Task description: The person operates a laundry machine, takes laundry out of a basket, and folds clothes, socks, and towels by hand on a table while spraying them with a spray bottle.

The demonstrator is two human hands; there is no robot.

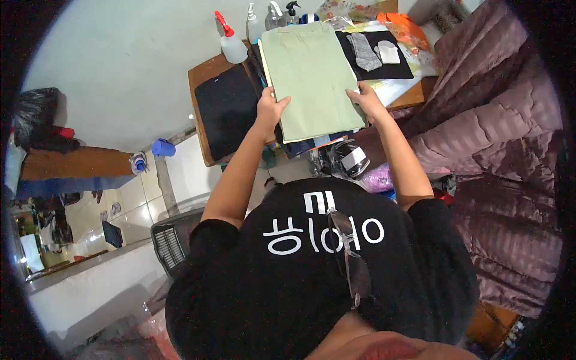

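Note:
A folded pale green cloth (312,81) lies flat on top of a stack of folded clothes on the wooden table. My left hand (271,111) holds its left edge, with the thumb on top and the other fingers mostly hidden at the side. At the right edge, my right hand (367,103) grips in the same way, thumb resting on the cloth. To the left is a folded black cloth (227,111). On the right, another black cloth (393,68) bears a grey sock (364,53) and a small white item (387,52).
Behind the stack stand a white spray bottle with a red nozzle (233,47) and several other bottles. Purple-brown quilted fabric (492,132) hangs along the right. A dark plastic chair (171,243) is at lower left, and plastic-wrapped items (354,159) sit below the table edge.

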